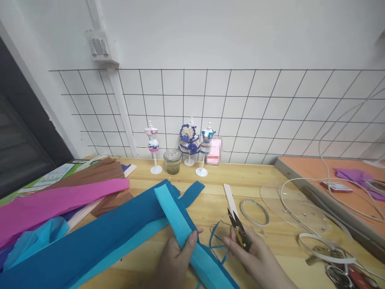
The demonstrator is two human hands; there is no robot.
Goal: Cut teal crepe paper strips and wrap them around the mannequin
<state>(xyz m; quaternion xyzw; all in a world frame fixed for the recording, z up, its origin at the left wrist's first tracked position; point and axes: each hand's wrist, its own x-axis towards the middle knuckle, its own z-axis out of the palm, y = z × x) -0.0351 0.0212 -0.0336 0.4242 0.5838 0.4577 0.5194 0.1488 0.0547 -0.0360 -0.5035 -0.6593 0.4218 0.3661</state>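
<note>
My left hand is closed around a folded strip of light blue crepe paper that crosses a wider dark blue sheet. Just right of it, my right hand grips small thread snips with dark blades pointing up and a yellow-green handle. Between the two hands, thin blue paper trimmings curl on the wooden table.
Pink and brown crepe sheets lie at left. Three small dress-form figures and a glass jar stand by the wire grid wall. A wooden stick, tape ring, clear disc, white cable and orange board sit right.
</note>
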